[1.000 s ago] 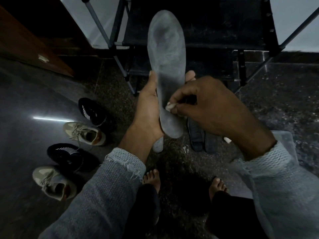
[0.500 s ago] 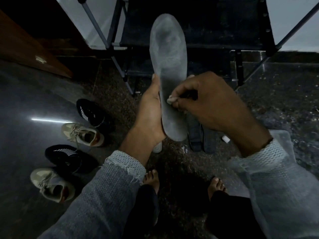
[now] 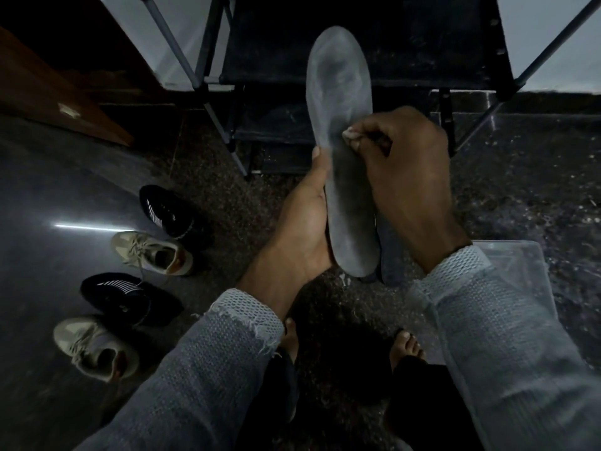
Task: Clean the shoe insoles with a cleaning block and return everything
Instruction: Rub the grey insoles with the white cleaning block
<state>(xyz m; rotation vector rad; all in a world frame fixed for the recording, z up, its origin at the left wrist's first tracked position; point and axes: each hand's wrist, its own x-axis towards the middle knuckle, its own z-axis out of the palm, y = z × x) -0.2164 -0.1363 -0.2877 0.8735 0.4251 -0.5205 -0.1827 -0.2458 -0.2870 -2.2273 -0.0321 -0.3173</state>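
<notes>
A long grey insole (image 3: 341, 102) stands upright in front of me, toe end up. My left hand (image 3: 302, 222) grips its lower half from the left, thumb on the front edge. My right hand (image 3: 406, 177) pinches a small pale cleaning block (image 3: 350, 133) and presses it against the middle of the insole. Most of the block is hidden by my fingers. Another dark insole (image 3: 390, 255) lies on the floor behind the one I hold.
Two black shoes (image 3: 169, 216) (image 3: 126, 294) and two beige shoes (image 3: 153, 252) (image 3: 94, 346) sit on the dark floor at left. A black shoe rack (image 3: 390, 43) stands ahead. A clear plastic box (image 3: 517, 271) lies at right. My bare feet (image 3: 406, 346) are below.
My right hand has slid the block up the insole, from its lower middle toward the centre. The insole and my left hand shifted slightly right and down in view.
</notes>
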